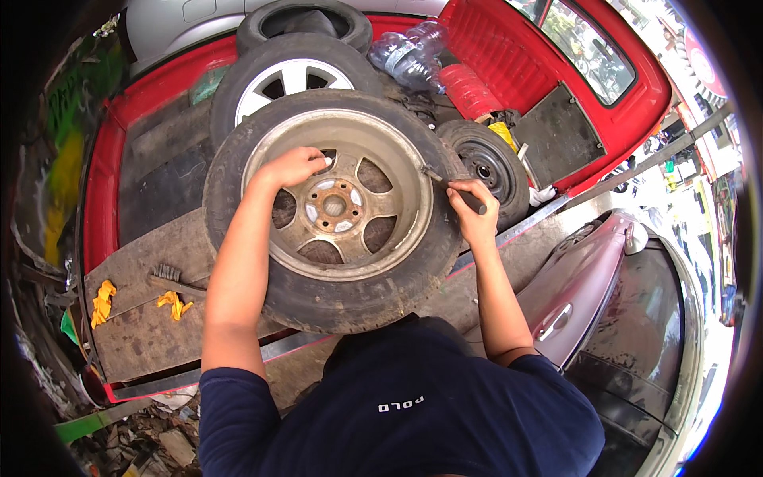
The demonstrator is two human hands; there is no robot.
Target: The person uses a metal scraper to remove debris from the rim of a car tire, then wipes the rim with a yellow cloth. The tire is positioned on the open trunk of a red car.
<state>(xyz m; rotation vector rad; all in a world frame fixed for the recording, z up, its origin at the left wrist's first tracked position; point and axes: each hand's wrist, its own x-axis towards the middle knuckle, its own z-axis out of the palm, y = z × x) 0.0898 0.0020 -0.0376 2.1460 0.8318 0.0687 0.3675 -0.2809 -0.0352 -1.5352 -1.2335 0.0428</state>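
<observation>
One slim tool (pixel 475 204) lies in the right fingers (pixel 467 186), at the rim (pixel 334 269).

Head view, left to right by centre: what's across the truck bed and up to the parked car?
Crumpled orange scrap nearest the left edge → wire brush → left hand → wheel hub → right hand holding a slim tool → purple car.
</observation>
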